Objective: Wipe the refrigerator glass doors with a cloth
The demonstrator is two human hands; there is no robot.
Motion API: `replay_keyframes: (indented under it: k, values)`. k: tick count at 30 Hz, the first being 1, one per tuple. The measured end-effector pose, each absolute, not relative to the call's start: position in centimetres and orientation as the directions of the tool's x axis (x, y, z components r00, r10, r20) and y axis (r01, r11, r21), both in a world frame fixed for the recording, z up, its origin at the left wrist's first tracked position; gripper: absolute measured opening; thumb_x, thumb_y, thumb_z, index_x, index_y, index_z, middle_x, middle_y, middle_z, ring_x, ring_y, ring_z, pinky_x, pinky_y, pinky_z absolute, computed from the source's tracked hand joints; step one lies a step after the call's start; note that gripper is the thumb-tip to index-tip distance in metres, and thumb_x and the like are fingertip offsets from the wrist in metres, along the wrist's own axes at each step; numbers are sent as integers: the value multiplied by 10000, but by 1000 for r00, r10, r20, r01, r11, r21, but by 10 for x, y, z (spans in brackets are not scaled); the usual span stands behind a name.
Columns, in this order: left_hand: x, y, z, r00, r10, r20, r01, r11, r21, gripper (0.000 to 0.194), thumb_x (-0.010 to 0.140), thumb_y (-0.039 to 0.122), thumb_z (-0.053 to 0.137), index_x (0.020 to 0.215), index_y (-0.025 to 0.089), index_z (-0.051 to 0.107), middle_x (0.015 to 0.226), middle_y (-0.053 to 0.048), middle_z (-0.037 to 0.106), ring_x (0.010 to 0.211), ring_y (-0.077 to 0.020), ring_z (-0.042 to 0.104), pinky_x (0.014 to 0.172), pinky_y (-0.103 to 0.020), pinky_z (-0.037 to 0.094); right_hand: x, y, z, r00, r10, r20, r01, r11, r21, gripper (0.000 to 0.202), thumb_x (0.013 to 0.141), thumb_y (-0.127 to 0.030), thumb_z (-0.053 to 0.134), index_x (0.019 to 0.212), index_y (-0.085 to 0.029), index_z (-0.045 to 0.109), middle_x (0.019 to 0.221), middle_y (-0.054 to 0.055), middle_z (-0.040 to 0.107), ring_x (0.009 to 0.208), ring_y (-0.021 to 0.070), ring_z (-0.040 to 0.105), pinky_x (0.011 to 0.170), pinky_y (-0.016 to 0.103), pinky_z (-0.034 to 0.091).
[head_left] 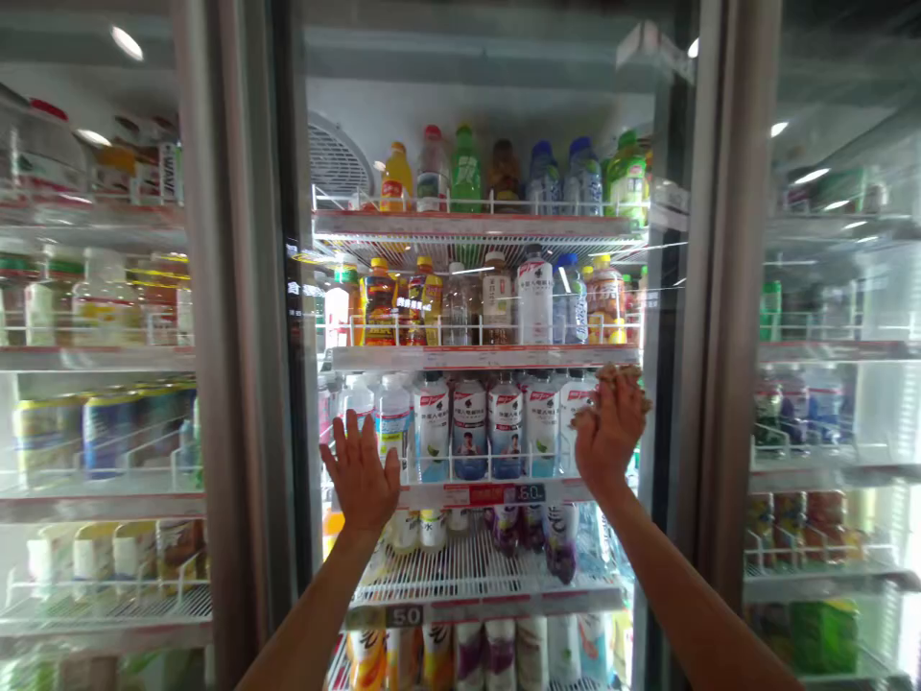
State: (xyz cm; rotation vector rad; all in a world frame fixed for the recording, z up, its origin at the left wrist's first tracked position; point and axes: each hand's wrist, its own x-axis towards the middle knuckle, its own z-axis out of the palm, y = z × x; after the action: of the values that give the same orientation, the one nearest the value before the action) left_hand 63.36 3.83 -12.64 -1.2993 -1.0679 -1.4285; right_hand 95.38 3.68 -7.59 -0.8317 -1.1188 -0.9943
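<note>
A glass door (460, 77) of a drinks fridge fills the middle of the view. Fingers spread, my left hand (364, 475) is held up flat at the glass, on the left side, with nothing in it. On the right side, my right hand (611, 432) presses a crumpled brownish cloth (620, 376) to the pane. Bits of the cloth stick out past the fingertips and beside the thumb. Behind the glass, between my hands, stands a row of white-labelled bottles (469, 427) on a wire-fronted shelf.
Metal door frames (248, 288) run upright on the left, and another frame (741, 288) on the right. More shelves hold bottles (466, 168) above and drinks (500, 653) below. Neighbouring fridge doors show cans (107, 432) at left and bottles (795, 403) at right.
</note>
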Motion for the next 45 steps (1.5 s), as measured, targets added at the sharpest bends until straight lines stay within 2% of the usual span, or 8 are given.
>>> replay_keyframes:
  k: [7, 15, 23, 26, 31, 34, 40, 45]
  values:
    - [633, 39, -127, -57, -59, 997, 972, -233, 41, 619, 901, 317, 424, 1454, 209, 167, 1521, -102, 206, 1419, -231, 118, 1142, -473, 87, 889, 25, -92, -382, -123, 916, 804, 444, 395, 497, 831, -181, 469, 1326, -222, 443, 1343, 47, 520, 1388, 210, 255, 1138, 483, 224]
    - [634, 39, -128, -50, -68, 996, 977, -209, 35, 621, 899, 317, 409, 1456, 198, 162, 1524, -103, 196, 1418, -243, 118, 1142, -480, 83, 1003, 49, -46, 221, -263, 939, 939, 316, -132, 505, 842, -277, 430, 1329, -149, 461, 1377, 180, 448, 1316, 326, 366, 1041, 580, 296]
    - [632, 38, -127, -62, -51, 997, 970, -237, 48, 627, 895, 301, 428, 1456, 224, 158, 1527, -90, 191, 1418, -237, 121, 1143, -483, 86, 893, 30, -63, -362, -131, 923, 835, 396, 383, 468, 845, -224, 447, 1313, -235, 450, 1364, 34, 496, 1392, 202, 242, 1138, 470, 217]
    - [633, 38, -127, -54, -54, 997, 972, -231, 40, 638, 891, 296, 432, 1458, 226, 149, 1527, -88, 190, 1417, -241, 129, 1143, -488, 90, 927, 36, -59, -273, -158, 949, 881, 356, 313, 500, 844, -239, 462, 1341, -234, 417, 1394, 57, 461, 1384, 216, 263, 1121, 480, 244]
    - [635, 37, -127, -60, -57, 997, 977, -209, 46, 647, 889, 295, 428, 1461, 220, 133, 1529, -91, 180, 1415, -257, 132, 1136, -507, 111, 986, 54, -25, 142, -290, 946, 952, 302, -50, 535, 851, -299, 436, 1370, -177, 395, 1414, 146, 410, 1342, 316, 330, 1049, 584, 289]
    - [635, 37, -127, -58, -54, 997, 977, -208, 46, 643, 892, 295, 426, 1460, 213, 136, 1525, -102, 190, 1416, -256, 130, 1137, -501, 109, 945, 49, -29, 37, -256, 966, 942, 332, 52, 525, 855, -261, 418, 1375, -193, 388, 1411, 115, 423, 1376, 290, 269, 1077, 569, 270]
    - [633, 36, -128, -42, -49, 998, 978, -205, 31, 636, 896, 294, 430, 1459, 202, 147, 1521, -117, 199, 1418, -247, 116, 1143, -485, 95, 846, 32, -84, -553, -176, 814, 696, 439, 568, 476, 820, -224, 466, 1296, -224, 480, 1368, 10, 497, 1388, 222, 245, 1152, 480, 193]
    - [634, 34, -129, -40, -22, 999, 980, -196, 35, 631, 902, 307, 408, 1460, 191, 137, 1523, -120, 185, 1419, -252, 104, 1144, -493, 102, 897, 42, -44, -231, -192, 954, 876, 385, 290, 485, 857, -252, 434, 1341, -226, 429, 1388, 63, 469, 1372, 248, 288, 1105, 522, 255]
